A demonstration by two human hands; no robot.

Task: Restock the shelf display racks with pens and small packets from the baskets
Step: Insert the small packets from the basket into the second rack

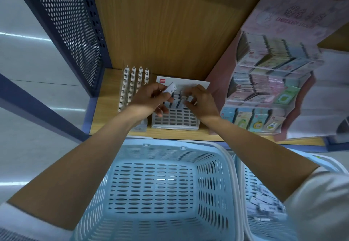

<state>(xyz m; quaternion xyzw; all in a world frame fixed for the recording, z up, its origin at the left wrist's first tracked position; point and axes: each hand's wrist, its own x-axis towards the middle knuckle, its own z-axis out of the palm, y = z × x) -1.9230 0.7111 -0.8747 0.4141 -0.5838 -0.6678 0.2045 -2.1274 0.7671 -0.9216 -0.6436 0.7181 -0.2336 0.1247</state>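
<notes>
both hands over the white rack (175, 120), close together. left hand (151, 99) pinches a small white packet (171, 88), lifted above the slots. right hand (201, 101), fingers curled on packets in the rack, grip unclear. pens (132, 86) stand left of the hands. below the arms, blue basket (160, 184) bare; right basket (264, 205) holds packets.

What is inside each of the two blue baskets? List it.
The left basket shows only its bare slotted floor. The right basket holds small white packets; the right forearm and sleeve cover the rest.
</notes>
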